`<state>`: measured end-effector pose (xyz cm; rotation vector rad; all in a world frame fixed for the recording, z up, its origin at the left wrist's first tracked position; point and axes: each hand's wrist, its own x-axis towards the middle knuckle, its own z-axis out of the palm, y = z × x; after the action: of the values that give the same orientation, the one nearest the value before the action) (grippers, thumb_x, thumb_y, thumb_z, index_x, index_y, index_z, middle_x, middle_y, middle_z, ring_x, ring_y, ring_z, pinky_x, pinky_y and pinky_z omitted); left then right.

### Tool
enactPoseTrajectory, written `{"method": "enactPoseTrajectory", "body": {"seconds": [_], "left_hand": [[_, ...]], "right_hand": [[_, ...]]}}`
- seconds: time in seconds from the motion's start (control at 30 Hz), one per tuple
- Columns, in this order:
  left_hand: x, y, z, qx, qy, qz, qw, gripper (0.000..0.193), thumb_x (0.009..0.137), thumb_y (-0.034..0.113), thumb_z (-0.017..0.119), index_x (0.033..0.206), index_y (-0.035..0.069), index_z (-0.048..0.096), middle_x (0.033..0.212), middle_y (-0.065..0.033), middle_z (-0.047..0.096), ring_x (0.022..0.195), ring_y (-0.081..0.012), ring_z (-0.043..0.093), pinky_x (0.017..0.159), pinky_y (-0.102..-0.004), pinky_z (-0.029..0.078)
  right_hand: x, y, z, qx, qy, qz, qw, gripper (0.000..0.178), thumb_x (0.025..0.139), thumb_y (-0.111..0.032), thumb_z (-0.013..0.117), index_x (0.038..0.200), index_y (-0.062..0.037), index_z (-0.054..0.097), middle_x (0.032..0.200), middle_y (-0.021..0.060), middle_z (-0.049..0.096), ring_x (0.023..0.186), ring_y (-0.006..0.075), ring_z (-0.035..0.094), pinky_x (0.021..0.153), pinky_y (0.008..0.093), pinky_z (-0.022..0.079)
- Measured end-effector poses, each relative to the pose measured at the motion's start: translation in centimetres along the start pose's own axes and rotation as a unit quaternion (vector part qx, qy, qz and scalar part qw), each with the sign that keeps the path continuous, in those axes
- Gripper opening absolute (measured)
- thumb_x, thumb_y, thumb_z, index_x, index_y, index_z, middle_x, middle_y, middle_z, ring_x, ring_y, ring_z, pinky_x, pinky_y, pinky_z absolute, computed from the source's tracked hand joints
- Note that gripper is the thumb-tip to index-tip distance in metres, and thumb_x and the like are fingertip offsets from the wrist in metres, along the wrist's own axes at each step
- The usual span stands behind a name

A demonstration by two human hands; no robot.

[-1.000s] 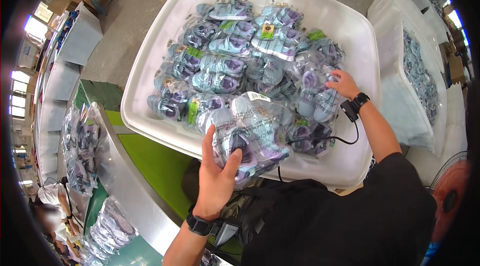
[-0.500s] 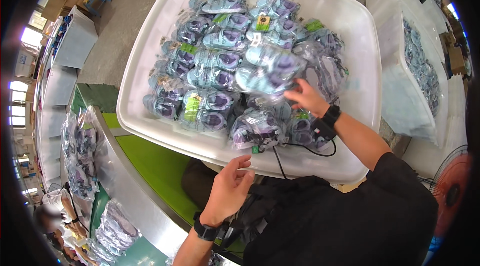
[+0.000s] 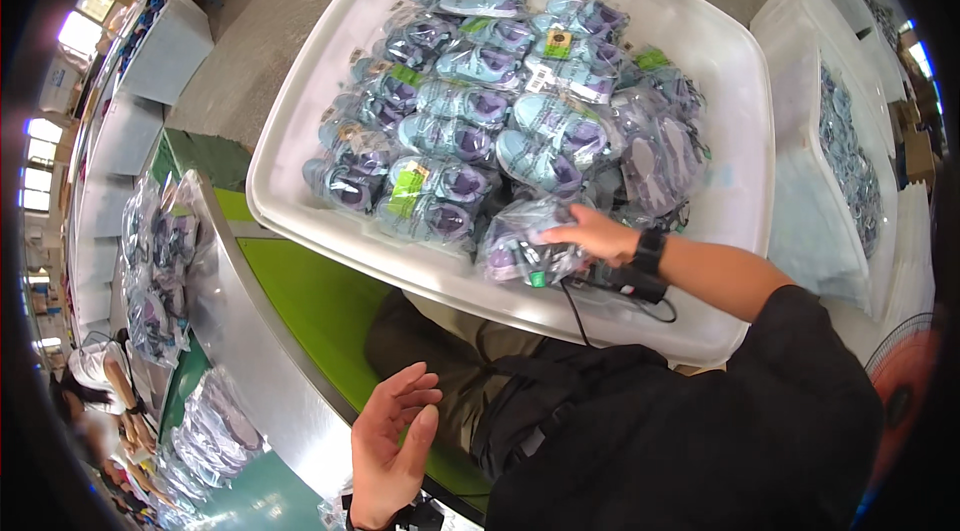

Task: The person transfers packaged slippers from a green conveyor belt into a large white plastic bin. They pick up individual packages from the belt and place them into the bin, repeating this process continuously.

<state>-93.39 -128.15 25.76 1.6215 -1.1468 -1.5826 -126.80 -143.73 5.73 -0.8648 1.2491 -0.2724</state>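
A large white tub [image 3: 735, 191] holds several pairs of light blue and purple shoes in clear plastic bags. At the tub's near side, my right hand [image 3: 600, 234] is closed on the plastic of one bagged pair of shoes [image 3: 515, 249], its thumb and fingers at the top of the bag. Just beyond lies another bagged pair of shoes [image 3: 545, 146], flat on the pile. My left hand [image 3: 390, 446] is in the air in front of my body, over the metal edge of the bench, with fingers apart and nothing in it.
A metal-edged bench [image 3: 270, 371] with a green surface curves along the left, carrying more bagged shoes [image 3: 215, 426]. Another full white bin [image 3: 800, 171] stands at right, near a red fan [image 3: 900, 381]. A co-worker [image 3: 105, 381] is at the lower left.
My right hand has moved from the pair in the middle of the pile to the bagged pair nearer me. That middle pair now lies flat. My left hand has drawn back toward lower left.
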Motion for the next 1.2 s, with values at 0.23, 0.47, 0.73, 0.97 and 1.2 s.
{"method": "enactPoseTrajectory", "body": {"seconds": [0.23, 0.47, 0.73, 0.97, 1.2], "left_hand": [[-5.3, 0.2, -2.5, -0.025, 0.087, 0.023, 0.996, 0.043, 0.101, 0.011, 0.063, 0.140, -0.003, 0.052, 0.126, -0.0147, 0.066, 0.112, -0.0207, 0.065, 0.096, -0.0332, 0.051], [-7.7, -1.1, -3.1, -0.044, 0.111, 0.043, 0.992, 0.044, 0.099, 0.013, 0.065, 0.139, -0.003, 0.053, 0.123, -0.0159, 0.066, 0.111, -0.0221, 0.065, 0.094, -0.0337, 0.053], [-8.7, -1.1, -4.5, -0.010, 0.054, 0.039, 0.998, 0.048, 0.098, 0.012, 0.066, 0.141, -0.003, 0.051, 0.124, -0.0143, 0.064, 0.109, -0.0213, 0.065, 0.090, -0.0316, 0.053], [5.4, 0.9, -5.9, -0.009, -0.030, -0.016, 0.999, 0.053, 0.099, 0.017, 0.063, 0.146, 0.002, 0.045, 0.120, -0.0091, 0.061, 0.107, -0.0184, 0.062, 0.085, -0.0326, 0.054], [17.9, -5.6, -7.9, -0.027, 0.135, -0.128, 0.982, 0.069, 0.097, 0.035, 0.065, 0.153, 0.011, 0.032, 0.134, -0.0139, 0.049, 0.111, -0.0284, 0.055, 0.079, -0.0490, 0.053]], "right_hand": [[-6.2, -8.8, -6.5, -0.012, -0.015, -0.229, 0.973, 0.084, 0.086, -0.031, 0.076, 0.153, 0.0014, 0.038, 0.142, 0.0134, 0.055, 0.129, 0.0210, 0.054, 0.114, 0.0333, 0.037], [-2.2, -8.9, -7.9, -0.362, -0.022, -0.201, 0.910, 0.097, 0.082, -0.040, 0.080, 0.157, -0.0002, 0.032, 0.140, 0.0205, 0.057, 0.125, 0.0279, 0.056, 0.107, 0.0376, 0.043], [-9.0, -5.5, -8.1, -0.340, -0.073, -0.113, 0.931, 0.062, 0.092, -0.031, 0.074, 0.141, 0.0015, 0.054, 0.105, 0.0100, 0.073, 0.096, 0.0153, 0.067, 0.090, 0.0310, 0.052], [-32.6, -4.8, -14.2, -0.217, 0.155, -0.142, 0.953, 0.047, 0.093, -0.021, 0.072, 0.132, 0.0022, 0.061, 0.105, 0.0126, 0.074, 0.091, 0.0159, 0.070, 0.085, 0.0285, 0.055], [-44.0, 21.6, -21.4, 0.012, 0.276, 0.165, 0.947, 0.045, 0.097, -0.033, 0.065, 0.131, -0.0042, 0.063, 0.101, 0.0176, 0.077, 0.082, 0.0213, 0.075, 0.069, 0.0327, 0.059]]}}
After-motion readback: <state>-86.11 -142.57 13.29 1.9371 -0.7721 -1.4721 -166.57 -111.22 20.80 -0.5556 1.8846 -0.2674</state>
